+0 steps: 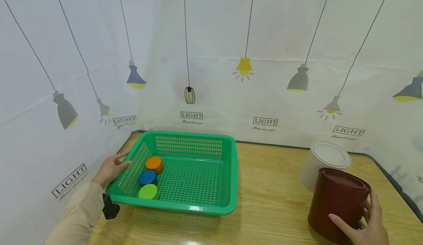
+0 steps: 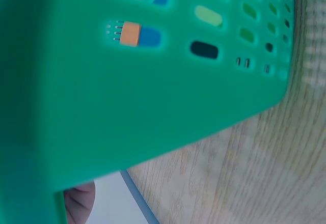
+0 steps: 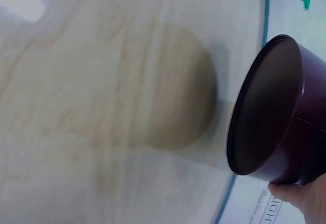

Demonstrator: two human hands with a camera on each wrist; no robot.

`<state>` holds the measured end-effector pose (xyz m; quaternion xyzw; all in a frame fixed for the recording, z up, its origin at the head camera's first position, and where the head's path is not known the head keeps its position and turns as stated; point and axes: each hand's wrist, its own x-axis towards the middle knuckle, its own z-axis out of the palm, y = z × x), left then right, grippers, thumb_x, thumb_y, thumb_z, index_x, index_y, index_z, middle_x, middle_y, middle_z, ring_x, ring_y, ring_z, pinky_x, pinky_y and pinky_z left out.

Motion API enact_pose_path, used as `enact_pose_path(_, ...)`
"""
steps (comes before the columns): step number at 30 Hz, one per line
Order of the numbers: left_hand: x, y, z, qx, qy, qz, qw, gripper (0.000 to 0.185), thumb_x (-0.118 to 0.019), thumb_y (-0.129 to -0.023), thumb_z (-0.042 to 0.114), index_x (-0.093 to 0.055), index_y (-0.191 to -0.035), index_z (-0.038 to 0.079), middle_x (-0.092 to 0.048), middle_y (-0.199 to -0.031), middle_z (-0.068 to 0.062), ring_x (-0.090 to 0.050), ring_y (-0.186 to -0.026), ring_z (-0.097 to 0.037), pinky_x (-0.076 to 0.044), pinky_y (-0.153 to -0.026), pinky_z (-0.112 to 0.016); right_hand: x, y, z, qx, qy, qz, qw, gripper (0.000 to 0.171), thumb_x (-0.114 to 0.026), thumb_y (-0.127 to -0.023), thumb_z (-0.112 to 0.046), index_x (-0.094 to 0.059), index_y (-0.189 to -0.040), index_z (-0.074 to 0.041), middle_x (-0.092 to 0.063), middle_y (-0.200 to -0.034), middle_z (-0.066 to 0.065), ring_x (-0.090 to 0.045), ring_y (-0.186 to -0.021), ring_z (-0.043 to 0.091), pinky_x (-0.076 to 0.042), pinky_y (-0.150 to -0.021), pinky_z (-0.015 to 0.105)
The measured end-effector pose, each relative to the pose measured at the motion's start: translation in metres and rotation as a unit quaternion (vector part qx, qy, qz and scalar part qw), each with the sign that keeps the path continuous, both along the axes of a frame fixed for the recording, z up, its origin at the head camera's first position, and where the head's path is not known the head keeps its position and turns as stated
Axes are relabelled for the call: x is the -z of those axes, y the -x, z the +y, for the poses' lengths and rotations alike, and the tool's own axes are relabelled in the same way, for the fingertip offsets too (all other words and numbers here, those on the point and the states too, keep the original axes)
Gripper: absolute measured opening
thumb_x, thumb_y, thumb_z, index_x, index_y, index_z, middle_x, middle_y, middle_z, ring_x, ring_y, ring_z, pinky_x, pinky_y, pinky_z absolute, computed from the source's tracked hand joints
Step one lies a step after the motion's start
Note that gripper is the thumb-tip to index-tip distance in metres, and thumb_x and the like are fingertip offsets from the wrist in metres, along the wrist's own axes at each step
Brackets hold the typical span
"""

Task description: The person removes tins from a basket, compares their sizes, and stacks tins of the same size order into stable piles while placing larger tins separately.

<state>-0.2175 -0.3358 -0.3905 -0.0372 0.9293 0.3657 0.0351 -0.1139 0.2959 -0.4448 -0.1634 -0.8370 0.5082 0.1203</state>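
My left hand [image 1: 110, 169] grips the left rim of a green plastic basket [image 1: 232, 175]. In the left wrist view the basket's slotted wall [image 2: 153, 102] fills much of the picture, with a bit of that hand [image 2: 79, 203] below the rim. An orange round piece [image 1: 154, 164], a blue one [image 1: 147, 177] and a lime green one [image 1: 148, 192] lie in a row along the basket's left side. My right hand [image 1: 370, 221] holds a dark red can [image 1: 337, 201] by its side, thumb in front. The can's underside [image 3: 267, 107] shows in the right wrist view, raised above the table.
Behind the red can stands a white lidded can [image 1: 325, 164], partly covered by it. Wood-grain tabletop [image 1: 271, 186] lies between basket and cans. A white sheet printed with hanging lamps [image 1: 214, 72] encloses the back and left side.
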Motion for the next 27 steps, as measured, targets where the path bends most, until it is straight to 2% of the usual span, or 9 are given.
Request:
enact_pose_path(2, 0.000, 0.000, 0.000, -0.001, 0.001, 0.000, 1.0000, 0.060, -0.049, -0.092, 0.030, -0.026, -0.138, 0.000, -0.042, -0.118, -0.037, -0.051, -0.095, -0.040, -0.044, -0.074, -0.048, 0.004, 0.000, 0.002, 0.002, -0.006, 0.009, 1.000, 0.106, -0.071, -0.076, -0.026, 0.015, -0.135, -0.044, -0.008, -0.144, 0.022, -0.027, -0.114, 0.047, -0.036, -0.073, 0.065)
enact_pose_path(4, 0.000, 0.001, 0.000, -0.003, 0.001, -0.001, 1.0000, 0.060, -0.049, -0.092, 0.029, -0.026, -0.138, 0.000, -0.042, -0.118, -0.037, -0.051, -0.095, -0.040, -0.044, -0.074, -0.048, 0.008, 0.001, 0.004, -0.002, -0.016, 0.024, 1.000, 0.103, -0.072, -0.075, -0.022, 0.007, -0.137, -0.044, -0.016, -0.142, 0.019, -0.032, -0.113, 0.038, -0.041, -0.070, 0.061)
enact_pose_path(7, 0.001, 0.001, 0.001, -0.005, 0.000, -0.002, 1.0000, 0.059, -0.049, -0.092, 0.029, -0.026, -0.138, 0.000, -0.041, -0.119, -0.037, -0.050, -0.097, -0.041, -0.044, -0.075, -0.048, 0.013, 0.001, 0.004, 0.003, -0.027, 0.035, 0.999, 0.102, -0.074, -0.073, -0.018, 0.001, -0.138, -0.042, -0.023, -0.138, 0.016, -0.037, -0.106, 0.023, -0.049, -0.063, 0.042)
enact_pose_path(9, 0.001, 0.001, 0.001, -0.006, -0.001, -0.002, 1.0000, 0.059, -0.049, -0.092, 0.029, -0.026, -0.138, 0.000, -0.041, -0.118, -0.037, -0.050, -0.096, -0.040, -0.044, -0.074, -0.047, 0.015, 0.001, 0.005, 0.012, -0.030, 0.040, 0.999, 0.102, -0.074, -0.072, -0.015, -0.002, -0.139, -0.042, -0.026, -0.136, 0.013, -0.038, -0.101, 0.016, -0.047, -0.058, 0.027)
enact_pose_path(11, 0.000, 0.000, 0.001, -0.006, -0.003, 0.000, 1.0000, 0.059, -0.050, -0.091, 0.028, -0.026, -0.138, 0.000, -0.042, -0.117, -0.037, -0.053, -0.091, -0.037, -0.045, -0.072, -0.044, 0.017, 0.001, 0.004, 0.029, -0.024, 0.030, 0.999, 0.105, -0.075, -0.071, -0.016, 0.001, -0.138, -0.043, -0.024, -0.139, 0.011, -0.036, -0.106, 0.016, -0.044, -0.056, 0.021)
enact_pose_path(14, -0.002, -0.001, 0.002, -0.004, -0.010, 0.002, 0.9999, 0.059, -0.050, -0.091, 0.028, -0.027, -0.138, 0.000, -0.045, -0.114, -0.036, -0.055, -0.084, -0.031, -0.046, -0.067, -0.040, 0.017, 0.000, 0.003, 0.037, -0.018, 0.033, 0.999, 0.105, -0.077, -0.069, -0.015, -0.002, -0.138, -0.043, -0.025, -0.139, 0.008, -0.036, -0.109, 0.019, -0.045, -0.057, 0.025)
enact_pose_path(20, -0.003, -0.002, -0.001, -0.004, -0.012, -0.003, 0.9999, 0.061, -0.049, -0.091, 0.031, -0.025, -0.139, 0.000, -0.040, -0.118, -0.037, -0.053, -0.091, -0.035, -0.046, -0.070, -0.043, 0.018, -0.003, 0.000, 0.017, -0.011, 0.054, 0.998, 0.105, -0.077, -0.069, -0.011, -0.005, -0.139, -0.042, -0.025, -0.136, 0.009, -0.036, -0.108, 0.029, -0.048, -0.061, 0.048)
enact_pose_path(24, -0.002, -0.001, -0.001, -0.005, -0.012, -0.007, 0.9999, 0.061, -0.049, -0.091, 0.031, -0.025, -0.139, 0.001, -0.042, -0.116, -0.036, -0.054, -0.085, -0.030, -0.046, -0.068, -0.040, 0.021, -0.002, 0.003, 0.024, -0.010, 0.048, 0.999, 0.107, -0.077, -0.069, -0.012, -0.002, -0.138, -0.043, -0.024, -0.138, 0.008, -0.034, -0.111, 0.033, -0.049, -0.059, 0.043)
enact_pose_path(27, -0.001, -0.002, 0.001, -0.006, -0.013, -0.008, 0.9999, 0.061, -0.050, -0.091, 0.030, -0.025, -0.139, 0.001, -0.043, -0.116, -0.036, -0.055, -0.084, -0.028, -0.046, -0.067, -0.039, 0.024, -0.003, 0.007, 0.020, -0.005, 0.062, 0.998, 0.108, -0.078, -0.067, -0.009, -0.005, -0.139, -0.041, -0.026, -0.136, 0.005, -0.036, -0.110, 0.025, -0.049, -0.056, 0.035)
